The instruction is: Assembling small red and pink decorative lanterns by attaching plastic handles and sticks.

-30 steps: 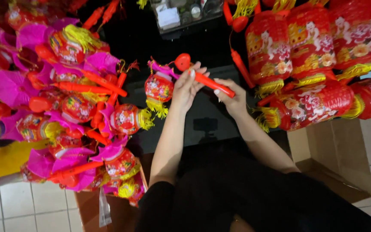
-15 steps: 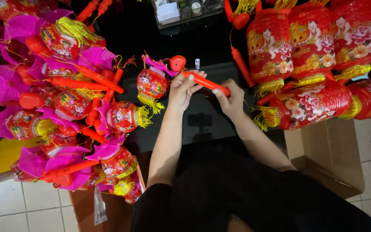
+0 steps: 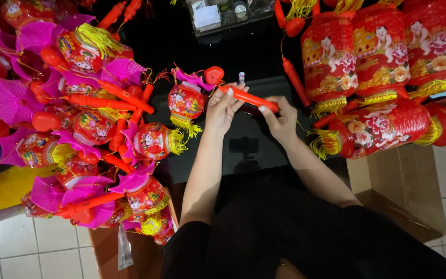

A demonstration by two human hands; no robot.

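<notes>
Both the left hand (image 3: pixel 223 106) and right hand (image 3: pixel 281 120) pinch the thin red stick (image 3: pixel 249 98), likely light, stiff plastic, with the small lantern (image 3: pixel 186 102) probably fragile, dangling beside its heart-shaped end.

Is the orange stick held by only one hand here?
No. The left hand grips the orange stick near its lantern end, and the right hand holds its other end.

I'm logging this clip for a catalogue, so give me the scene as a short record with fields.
left hand: grips the red stick near its lantern end
right hand: holds the stick's other end
small lantern: hangs from the stick, red with a yellow tassel
left side: pile of small lanterns with pink fans
right side: big red lanterns
below right: open cardboard box
</notes>
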